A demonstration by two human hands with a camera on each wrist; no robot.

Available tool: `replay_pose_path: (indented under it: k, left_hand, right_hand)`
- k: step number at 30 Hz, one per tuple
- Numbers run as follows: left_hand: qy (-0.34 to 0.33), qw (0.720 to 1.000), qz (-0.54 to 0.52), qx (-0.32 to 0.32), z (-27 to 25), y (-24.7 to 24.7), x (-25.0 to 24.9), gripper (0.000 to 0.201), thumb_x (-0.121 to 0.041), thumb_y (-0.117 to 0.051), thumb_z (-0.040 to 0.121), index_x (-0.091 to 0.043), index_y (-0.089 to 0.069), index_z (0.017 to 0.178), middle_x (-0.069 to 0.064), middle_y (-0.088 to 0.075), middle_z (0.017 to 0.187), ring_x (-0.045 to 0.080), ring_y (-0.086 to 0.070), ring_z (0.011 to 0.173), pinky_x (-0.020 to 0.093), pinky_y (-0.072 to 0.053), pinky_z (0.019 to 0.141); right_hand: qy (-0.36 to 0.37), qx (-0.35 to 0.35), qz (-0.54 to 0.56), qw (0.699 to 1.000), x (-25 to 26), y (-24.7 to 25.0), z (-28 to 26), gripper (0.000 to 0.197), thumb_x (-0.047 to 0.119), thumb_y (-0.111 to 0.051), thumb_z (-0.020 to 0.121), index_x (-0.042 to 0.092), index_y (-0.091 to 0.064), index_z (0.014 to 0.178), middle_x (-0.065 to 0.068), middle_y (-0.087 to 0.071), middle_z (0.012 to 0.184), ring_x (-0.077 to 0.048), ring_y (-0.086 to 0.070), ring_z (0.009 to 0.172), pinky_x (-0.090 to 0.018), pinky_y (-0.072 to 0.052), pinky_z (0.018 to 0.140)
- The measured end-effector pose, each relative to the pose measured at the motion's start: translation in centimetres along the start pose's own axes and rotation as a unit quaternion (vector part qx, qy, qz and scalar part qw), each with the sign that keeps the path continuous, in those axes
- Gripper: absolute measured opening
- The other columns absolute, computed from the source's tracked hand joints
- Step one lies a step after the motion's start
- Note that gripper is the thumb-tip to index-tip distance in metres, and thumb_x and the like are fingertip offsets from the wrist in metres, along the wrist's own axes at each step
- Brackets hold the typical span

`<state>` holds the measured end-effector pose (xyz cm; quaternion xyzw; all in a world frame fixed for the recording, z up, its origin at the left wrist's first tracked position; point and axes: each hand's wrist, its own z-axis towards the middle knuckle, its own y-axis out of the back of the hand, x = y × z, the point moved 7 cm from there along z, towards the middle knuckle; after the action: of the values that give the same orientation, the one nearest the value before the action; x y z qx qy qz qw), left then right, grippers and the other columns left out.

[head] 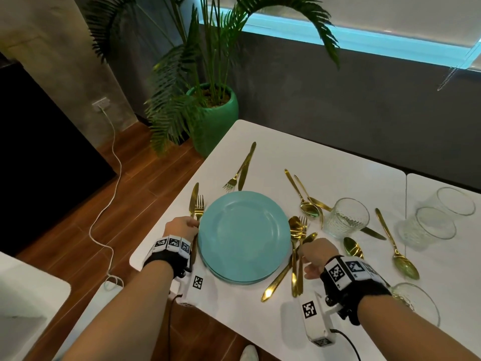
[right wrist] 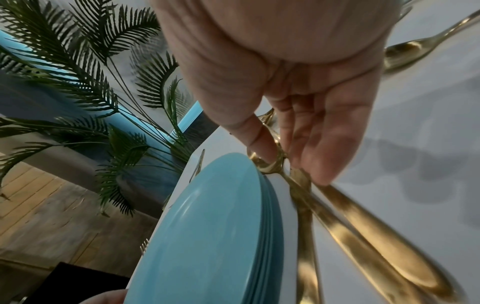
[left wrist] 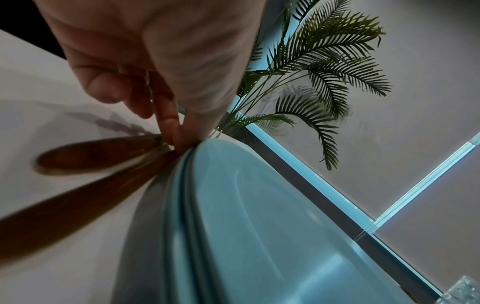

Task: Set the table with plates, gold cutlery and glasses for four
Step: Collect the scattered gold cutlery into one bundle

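Note:
A stack of teal plates (head: pixel 244 235) (left wrist: pixel 259 216) (right wrist: pixel 207 226) sits near the front edge of the white table (head: pixel 325 157). My left hand (head: pixel 194 225) (left wrist: pixel 176 139) is at the stack's left rim, thumb and forefinger pinched together where a gold fork (head: pixel 199 205) and knife (head: pixel 194 198) run under it. My right hand (head: pixel 302 252) (right wrist: pixel 280 164) is just right of the stack. Its thumb and straight fingers pinch a gold spoon (head: pixel 295 227) and fork (head: pixel 303 225) lying there with a knife (head: pixel 278 281). Four clear glasses stand to the right, the nearest behind my right hand (head: pixel 347 217).
More gold cutlery is scattered beyond and right of the plates: a fork and knife (head: pixel 240 168), two spoons (head: pixel 304 194), a long spoon (head: pixel 397 246). A potted palm (head: pixel 216 115) stands off the table's far left corner. A white cable (head: pixel 114 152) trails over the wooden floor.

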<state>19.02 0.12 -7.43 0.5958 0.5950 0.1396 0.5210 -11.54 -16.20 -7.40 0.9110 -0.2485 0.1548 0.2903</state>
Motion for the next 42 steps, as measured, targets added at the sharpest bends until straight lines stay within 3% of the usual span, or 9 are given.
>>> replay_pose_path:
  k: [3, 7, 12, 17, 22, 26, 31, 36, 42]
  left_hand:
    - [0.002, 1.0, 0.003, -0.007, -0.2, 0.2, 0.0, 0.022, -0.019, -0.059, 0.087, -0.02, -0.071, 0.105, 0.005, -0.07, 0.111, 0.025, -0.064, 0.098, 0.029, -0.05, 0.088]
    - [0.017, 1.0, -0.003, -0.007, -0.4, 0.6, 0.2, 0.018, -0.024, -0.066, 0.081, -0.02, -0.07, 0.099, 0.006, -0.07, 0.107, 0.024, -0.064, 0.092, 0.03, -0.053, 0.085]
    - [0.041, 0.999, -0.021, 0.003, -0.7, 0.5, 1.3, 0.028, -0.021, -0.071, 0.076, -0.016, -0.072, 0.103, 0.006, -0.07, 0.108, 0.025, -0.063, 0.097, 0.03, -0.051, 0.089]
    - [0.028, 0.997, -0.063, -0.018, -1.5, 1.6, 1.1, 0.023, -0.024, -0.065, 0.082, -0.014, -0.073, 0.101, 0.006, -0.071, 0.105, 0.024, -0.062, 0.095, 0.03, -0.048, 0.089]
    - [-0.025, 0.993, -0.112, -0.034, -2.9, 2.7, -1.2, 0.029, -0.028, -0.059, 0.088, -0.009, -0.07, 0.106, 0.01, -0.069, 0.105, 0.022, -0.057, 0.092, 0.029, -0.043, 0.083]
    - [-0.041, 0.974, -0.222, 0.021, -4.0, 1.0, -3.3, 0.019, -0.022, -0.063, 0.086, -0.01, -0.073, 0.096, 0.01, -0.068, 0.096, 0.023, -0.058, 0.086, 0.035, -0.05, 0.079]
    - [-0.027, 0.945, -0.309, 0.104, -6.0, -1.8, -6.0, 0.022, -0.015, -0.044, 0.095, -0.015, -0.059, 0.078, 0.006, -0.064, 0.078, 0.021, -0.058, 0.07, 0.029, -0.049, 0.067]
    - [-0.039, 0.939, -0.313, 0.134, -7.9, -3.2, -8.3, 0.019, -0.018, -0.038, 0.097, -0.011, -0.054, 0.091, 0.009, -0.067, 0.08, 0.02, -0.059, 0.062, 0.03, -0.05, 0.064]
    - [-0.051, 0.939, -0.305, 0.15, -9.5, -4.4, -9.6, 0.018, -0.017, -0.038, 0.097, -0.01, -0.055, 0.094, 0.01, -0.066, 0.08, 0.02, -0.058, 0.06, 0.028, -0.05, 0.06]
  right_hand:
    - [-0.02, -0.013, -0.043, 0.999, 0.1, 0.0, 0.0, 0.016, 0.012, -0.053, 0.091, 0.006, -0.054, 0.076, -0.013, -0.062, 0.08, -0.03, -0.067, 0.083, -0.042, -0.056, 0.086]
    - [-0.021, -0.007, -0.024, 0.999, 0.0, -0.1, 0.2, 0.017, 0.009, -0.052, 0.09, 0.008, -0.052, 0.074, -0.012, -0.058, 0.073, -0.025, -0.061, 0.067, -0.039, -0.058, 0.074]
    - [-0.039, -0.035, -0.038, 0.998, -1.2, 0.0, 0.0, 0.01, 0.007, -0.053, 0.088, -0.001, -0.057, 0.085, -0.017, -0.063, 0.081, -0.029, -0.062, 0.068, -0.044, -0.059, 0.078]
    - [-0.001, -0.069, -0.148, 0.987, -1.0, -0.1, 0.3, 0.025, 0.026, -0.057, 0.09, 0.008, -0.054, 0.073, -0.007, -0.063, 0.072, -0.019, -0.059, 0.056, -0.028, -0.058, 0.068]
    - [0.061, -0.091, -0.266, 0.958, 0.2, -1.2, 0.6, 0.031, 0.041, -0.058, 0.088, 0.014, -0.055, 0.074, 0.0, -0.059, 0.074, -0.018, -0.063, 0.08, -0.021, -0.044, 0.059]
    - [0.052, -0.099, -0.251, 0.961, 0.1, -1.3, 0.7, 0.028, 0.035, -0.062, 0.087, 0.009, -0.064, 0.097, -0.003, -0.066, 0.1, -0.017, -0.063, 0.098, -0.019, -0.04, 0.067]
    - [0.042, -0.11, -0.198, 0.973, -0.9, -1.2, 1.3, 0.033, 0.036, -0.062, 0.086, 0.013, -0.05, 0.065, 0.0, -0.058, 0.071, -0.016, -0.057, 0.074, -0.018, -0.031, 0.043]
    - [0.062, -0.132, -0.221, 0.964, -0.8, -0.5, 0.4, 0.021, 0.029, -0.062, 0.086, 0.009, -0.063, 0.091, -0.007, -0.067, 0.1, -0.02, -0.063, 0.095, -0.022, -0.04, 0.066]
    - [0.079, -0.138, -0.219, 0.963, -0.4, -0.2, 0.3, 0.027, 0.027, -0.058, 0.09, 0.005, -0.064, 0.104, -0.007, -0.066, 0.109, -0.019, -0.063, 0.103, -0.022, -0.042, 0.071]
